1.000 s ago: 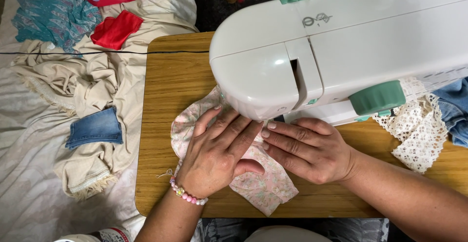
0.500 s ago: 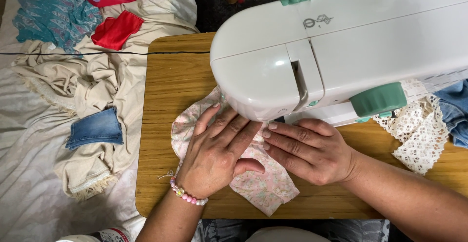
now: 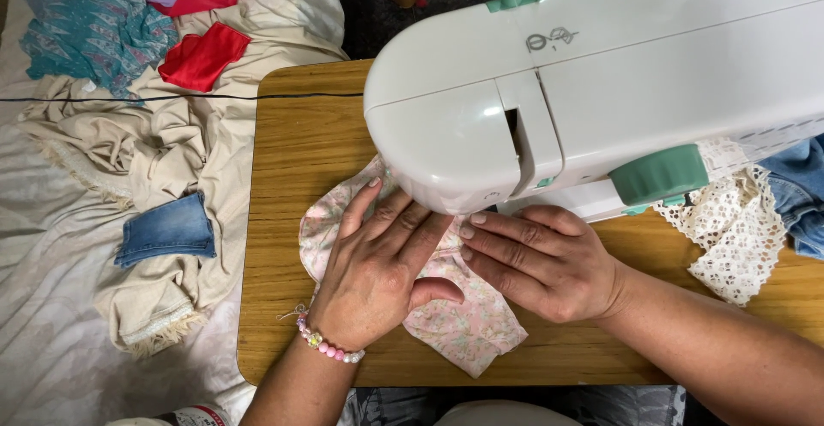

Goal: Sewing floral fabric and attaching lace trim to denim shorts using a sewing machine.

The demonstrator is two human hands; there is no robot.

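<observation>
A white sewing machine point(image 3: 601, 108) fills the far right of a wooden table point(image 3: 292, 177), its head overhanging a small piece of pink floral fabric point(image 3: 463, 323) that lies flat on the table's near middle and runs in under the machine. Both hands press down on that fabric: the left hand point(image 3: 378, 271) lies spread, fingers apart and flat, its fingertips right at the machine's head; the right hand point(image 3: 541, 263) lies flat just beside it, fingers close together and pointing left, gripping nothing. The needle is hidden beneath the head, so the chief risk, as I judge it, is fingertips straying too close to it. Uneven pressure from the two hands could also skew or pucker the fabric. A beaded bracelet point(image 3: 330, 346) with a loose end on the left wrist might snag the cloth's edge.
</observation>
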